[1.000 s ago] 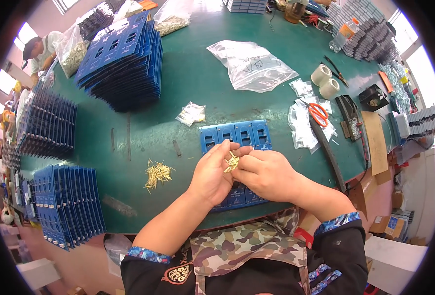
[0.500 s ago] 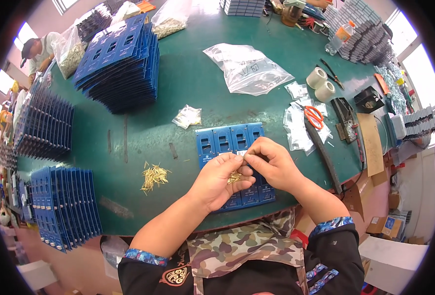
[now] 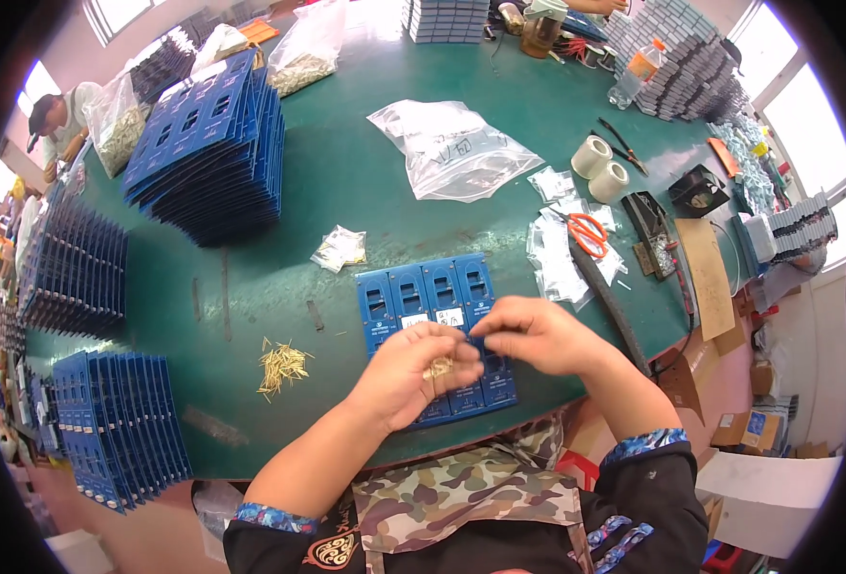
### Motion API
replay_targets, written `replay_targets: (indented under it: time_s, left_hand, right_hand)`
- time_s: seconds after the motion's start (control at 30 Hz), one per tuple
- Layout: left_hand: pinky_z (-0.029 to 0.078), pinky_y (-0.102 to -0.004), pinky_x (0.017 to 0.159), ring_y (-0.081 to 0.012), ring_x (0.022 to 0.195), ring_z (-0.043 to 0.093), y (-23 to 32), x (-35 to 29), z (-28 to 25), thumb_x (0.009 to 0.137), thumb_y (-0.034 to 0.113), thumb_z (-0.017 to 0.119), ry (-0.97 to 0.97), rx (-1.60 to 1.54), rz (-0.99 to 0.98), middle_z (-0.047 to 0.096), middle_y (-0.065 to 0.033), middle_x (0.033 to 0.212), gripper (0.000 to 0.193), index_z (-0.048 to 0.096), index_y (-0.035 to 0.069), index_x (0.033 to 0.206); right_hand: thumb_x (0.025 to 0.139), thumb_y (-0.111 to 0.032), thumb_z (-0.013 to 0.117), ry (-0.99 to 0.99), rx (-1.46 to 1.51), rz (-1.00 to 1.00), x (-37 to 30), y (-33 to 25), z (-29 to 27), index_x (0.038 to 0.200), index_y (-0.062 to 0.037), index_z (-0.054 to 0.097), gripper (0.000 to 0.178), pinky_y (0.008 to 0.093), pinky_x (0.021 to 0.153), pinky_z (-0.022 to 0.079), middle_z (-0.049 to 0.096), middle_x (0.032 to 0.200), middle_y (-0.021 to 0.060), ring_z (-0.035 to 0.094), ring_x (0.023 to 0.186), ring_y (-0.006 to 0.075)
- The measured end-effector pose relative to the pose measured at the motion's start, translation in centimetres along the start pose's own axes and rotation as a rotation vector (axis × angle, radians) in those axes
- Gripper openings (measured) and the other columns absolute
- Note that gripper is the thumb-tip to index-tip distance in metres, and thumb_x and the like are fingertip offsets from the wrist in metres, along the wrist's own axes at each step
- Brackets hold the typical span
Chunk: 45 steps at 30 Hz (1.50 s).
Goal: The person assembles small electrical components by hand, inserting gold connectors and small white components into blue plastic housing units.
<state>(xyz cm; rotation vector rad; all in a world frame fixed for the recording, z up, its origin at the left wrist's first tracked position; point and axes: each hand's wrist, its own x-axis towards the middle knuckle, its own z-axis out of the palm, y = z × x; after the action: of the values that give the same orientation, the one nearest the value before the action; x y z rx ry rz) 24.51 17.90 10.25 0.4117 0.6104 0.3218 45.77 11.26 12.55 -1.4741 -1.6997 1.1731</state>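
Green table (image 3: 365, 182): gold pins (image 3: 439, 366) cupped in left hand (image 3: 406, 376), right fingers (image 3: 488, 330) just above

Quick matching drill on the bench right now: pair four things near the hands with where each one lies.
Things:
1. loose gold pins
2. orange-handled scissors
3. tape rolls
4. blue tray

Places:
A. under both hands, at the table's near edge
B. on small clear bags, right of the tray
C. on bare green table, left of the left hand
D. far right, beyond the scissors

Pairs: 1-C, 2-B, 3-D, 4-A
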Motion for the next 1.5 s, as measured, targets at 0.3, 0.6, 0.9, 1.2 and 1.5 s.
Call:
replay_targets:
  time_s: [0.3,0.6,0.9,1.2,1.5]
  left_hand:
    - [0.057,-0.0336,0.086,-0.031,0.103,0.063,0.7,0.5,0.3,0.091,0.0,0.052,0.083,-0.023,0.12,0.06,-0.0231,0.114,0.021,0.051,-0.005,0.111]
    - [0.058,-0.0311,0.078,-0.0266,0.094,0.067,0.5,0.5,-0.3,0.094,0.009,0.055,0.05,0.051,0.085,0.064,-0.0193,0.104,0.02,0.055,-0.002,0.109]
    - [0.057,-0.0354,0.082,-0.0296,0.096,0.066,0.7,0.5,0.0,0.095,0.01,0.05,0.062,0.0,0.086,0.063,-0.0231,0.108,0.023,0.054,-0.006,0.111]
    - [0.057,-0.0333,0.079,-0.0252,0.093,0.066,0.9,0.3,0.2,0.097,0.015,0.049,0.053,0.077,0.105,0.063,-0.0197,0.107,0.02,0.055,-0.002,0.107]
    - [0.059,-0.0287,0.069,-0.0227,0.081,0.068,1.0,0.2,-0.1,0.096,0.017,0.054,0.082,0.043,0.105,0.067,-0.0137,0.091,0.016,0.058,0.001,0.099]
  right_hand:
    - [0.086,-0.013,0.064,0.348,-0.006,0.118,3.5,3.4,-1.8,0.091,0.0012,0.066,0.015,0.0299,0.074,0.048,0.061,0.086,0.0067,0.059,0.081,0.0169]
    - [0.083,-0.013,0.065,0.361,-0.17,0.086,4.1,3.3,-1.2,0.088,-0.0016,0.067,0.012,0.0316,0.073,0.048,0.06,0.084,0.0104,0.061,0.08,0.0243]
    - [0.078,-0.009,0.07,0.438,-0.508,-0.21,3.8,3.2,-0.5,0.084,-0.0025,0.068,0.01,0.0334,0.064,0.049,0.059,0.079,0.009,0.061,0.072,0.0263]
    - [0.078,-0.012,0.07,0.393,-0.561,-0.203,3.6,3.0,-1.0,0.09,-0.0058,0.071,0.013,0.0331,0.063,0.049,0.059,0.078,0.0083,0.061,0.071,0.0261]
    - [0.079,-0.013,0.067,0.388,-0.57,-0.243,2.4,2.7,-1.5,0.098,-0.0086,0.069,0.02,0.0365,0.062,0.05,0.058,0.079,0.0078,0.061,0.071,0.0274]
